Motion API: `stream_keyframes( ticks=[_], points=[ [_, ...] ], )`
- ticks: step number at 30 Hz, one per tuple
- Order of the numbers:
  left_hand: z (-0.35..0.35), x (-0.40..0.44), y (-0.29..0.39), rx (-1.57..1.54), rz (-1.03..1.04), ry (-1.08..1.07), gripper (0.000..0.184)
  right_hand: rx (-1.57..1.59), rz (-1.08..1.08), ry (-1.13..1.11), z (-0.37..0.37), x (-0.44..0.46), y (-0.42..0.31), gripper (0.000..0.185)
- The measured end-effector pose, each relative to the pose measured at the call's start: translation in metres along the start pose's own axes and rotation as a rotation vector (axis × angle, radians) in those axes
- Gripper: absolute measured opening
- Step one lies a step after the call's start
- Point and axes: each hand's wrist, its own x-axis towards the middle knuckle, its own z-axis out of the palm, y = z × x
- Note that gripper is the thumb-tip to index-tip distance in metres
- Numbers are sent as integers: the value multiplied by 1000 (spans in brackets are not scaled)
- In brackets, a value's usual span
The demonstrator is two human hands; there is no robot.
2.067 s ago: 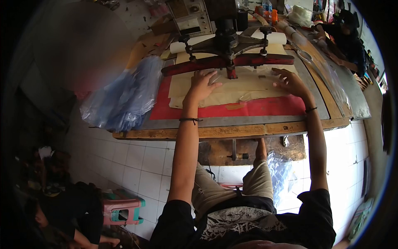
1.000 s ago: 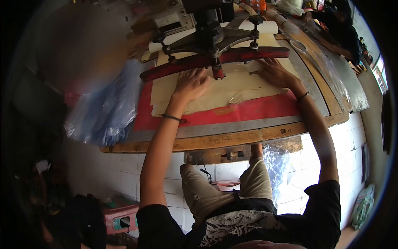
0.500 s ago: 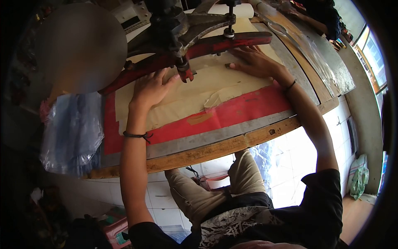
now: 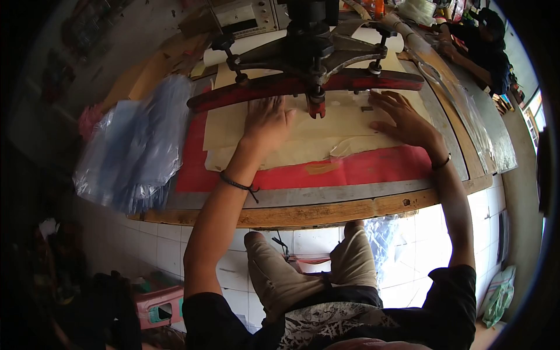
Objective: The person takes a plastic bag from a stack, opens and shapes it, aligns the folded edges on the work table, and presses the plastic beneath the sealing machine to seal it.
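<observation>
Tan sheets lie over a red sheet on the wood-edged table. My left hand rests on the left part of the tan sheets, fingers apart and pointing away from me, its fingertips close to the red bar. On the right part of the sheets lies my right hand, fingers spread, beside a small dark piece. Neither hand holds anything that I can see. Above the sheets hangs a black metal press head with a curved red bar, reaching across between and beyond both hands.
Clear plastic bags overhang the table's left edge. Scissors and plastic film lie on the right. A white roll and a control box are behind. Another person sits at the back right; a pink stool stands below left.
Both hands have gone from raised over the sheets to resting on them. The camera view has swung aside and back. The blurred round area at upper left is gone.
</observation>
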Motion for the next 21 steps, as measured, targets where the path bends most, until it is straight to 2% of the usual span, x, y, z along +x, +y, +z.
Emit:
stream_keyframes(
  ticks=[4,10,17,21],
  points=[
    [-6,-15,13,-120,22,-78,77,-99,-48,47,8,1,5,64],
    [-9,-17,23,-106,-2,-122,83,-138,-36,89,12,4,5,58],
    [3,-19,29,-136,-19,-15,79,-78,-15,126,11,8,-4,50],
    [3,-22,42,-14,-95,58,73,-91,-9,120,7,4,-19,47]
  ],
)
